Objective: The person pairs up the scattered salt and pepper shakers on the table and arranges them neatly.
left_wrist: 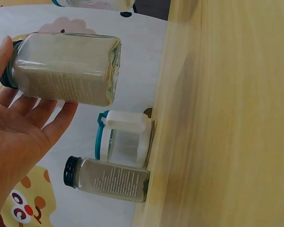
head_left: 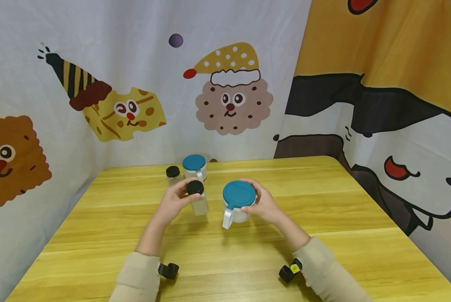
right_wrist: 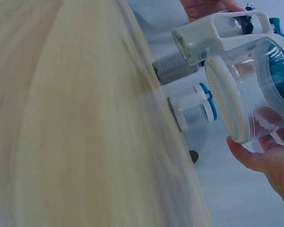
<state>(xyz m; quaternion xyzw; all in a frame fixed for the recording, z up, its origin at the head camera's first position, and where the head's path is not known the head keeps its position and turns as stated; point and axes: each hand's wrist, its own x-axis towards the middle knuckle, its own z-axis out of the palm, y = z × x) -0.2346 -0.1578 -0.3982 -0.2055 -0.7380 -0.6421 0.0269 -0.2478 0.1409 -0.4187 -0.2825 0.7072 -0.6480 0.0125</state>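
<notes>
My left hand point(head_left: 171, 203) grips a square clear bottle point(head_left: 200, 206) by its black lid, thumb on one side and fingers on the other. Pale contents and faint print show through its wall in the left wrist view, where it hangs above the table. To its right, my right hand point(head_left: 264, 204) holds a round clear jar point(right_wrist: 241, 90) around its side near the blue lid point(head_left: 239, 193). This jar is also raised off the table, its white handle point(head_left: 228, 217) turned toward me.
At the back of the wooden table point(head_left: 323, 251), a second black-lidded square bottle point(left_wrist: 113, 179) stands beside another blue-lidded jar point(head_left: 194, 162) with a white handle. Behind the table's far edge hangs a curtain point(head_left: 134, 63) printed with cartoon figures.
</notes>
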